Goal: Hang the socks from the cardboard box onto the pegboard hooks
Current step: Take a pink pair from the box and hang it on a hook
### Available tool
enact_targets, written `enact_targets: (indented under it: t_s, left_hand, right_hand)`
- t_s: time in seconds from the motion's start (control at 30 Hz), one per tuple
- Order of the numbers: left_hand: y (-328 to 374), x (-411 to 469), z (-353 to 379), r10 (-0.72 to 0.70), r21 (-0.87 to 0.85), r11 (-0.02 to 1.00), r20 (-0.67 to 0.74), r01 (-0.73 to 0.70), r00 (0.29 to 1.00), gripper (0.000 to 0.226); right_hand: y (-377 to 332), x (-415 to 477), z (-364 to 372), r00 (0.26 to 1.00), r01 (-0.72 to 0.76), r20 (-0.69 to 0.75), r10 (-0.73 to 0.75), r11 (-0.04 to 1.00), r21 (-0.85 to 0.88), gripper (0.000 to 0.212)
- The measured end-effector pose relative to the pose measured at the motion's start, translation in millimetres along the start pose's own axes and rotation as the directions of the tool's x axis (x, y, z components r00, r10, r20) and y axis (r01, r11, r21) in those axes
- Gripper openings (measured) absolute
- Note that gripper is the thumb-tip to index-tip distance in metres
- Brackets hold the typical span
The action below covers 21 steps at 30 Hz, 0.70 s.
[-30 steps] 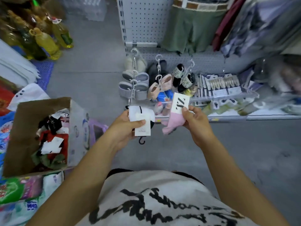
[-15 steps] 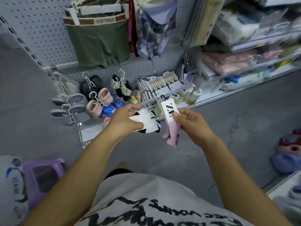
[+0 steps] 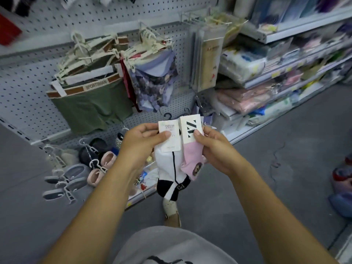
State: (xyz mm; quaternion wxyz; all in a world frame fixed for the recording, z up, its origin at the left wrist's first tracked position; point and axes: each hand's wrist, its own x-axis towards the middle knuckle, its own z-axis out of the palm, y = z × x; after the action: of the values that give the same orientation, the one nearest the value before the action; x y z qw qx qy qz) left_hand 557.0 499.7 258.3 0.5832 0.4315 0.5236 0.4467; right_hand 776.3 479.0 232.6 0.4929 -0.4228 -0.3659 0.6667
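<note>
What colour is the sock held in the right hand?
The sock is pink; head view shows it best.

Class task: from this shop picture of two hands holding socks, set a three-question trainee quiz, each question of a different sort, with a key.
1. True or false: the left hand holds the white and black socks by the card label.
2. Which socks does the right hand hold? A green, B pink, C red.
3. Fill the gap: the green shorts hang on the ____ behind the hands.
Key: 1 true; 2 B, the pink socks; 3 pegboard.
</note>
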Motion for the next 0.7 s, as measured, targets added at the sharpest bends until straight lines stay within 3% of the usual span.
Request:
enact_targets:
  t_s: [0.13,0.23,0.4,0.57,0.7]
  left_hand:
    - [31,46,22,0.049,-0.202,0.978,-0.046,-0.057,0.998,0.034]
    - [63,80,35,0.122,-0.232,0.964,-0.057,-0.132,0.991,0.023]
    - [121,129,37,0.262,-0.071,0.962,-0.024,-0.263,0.965,0.017]
    - [181,172,22,0.472,0.152,0.875,-0.059,-0.460,0.880,0.021]
    - [219,200,8,0.518,0.306,0.819,-0.034,-0.485,0.854,0.020]
  right_hand:
    - [-38,44,-1,0.995,0.079,0.062,-0.081,0.996,0.037,0.031]
    - [-72,84,10,0.983,0.183,-0.010,-0.184,0.981,-0.060,0.029]
    - [-136,152,36,0.935,0.350,-0.021,-0.353,0.933,-0.077,0.027]
    - [-183,207,66,0.910,0.414,0.012,-0.415,0.907,-0.077,0.026]
    - [-207,244,86,0.893,0.447,-0.011,-0.450,0.889,-0.098,0.019]
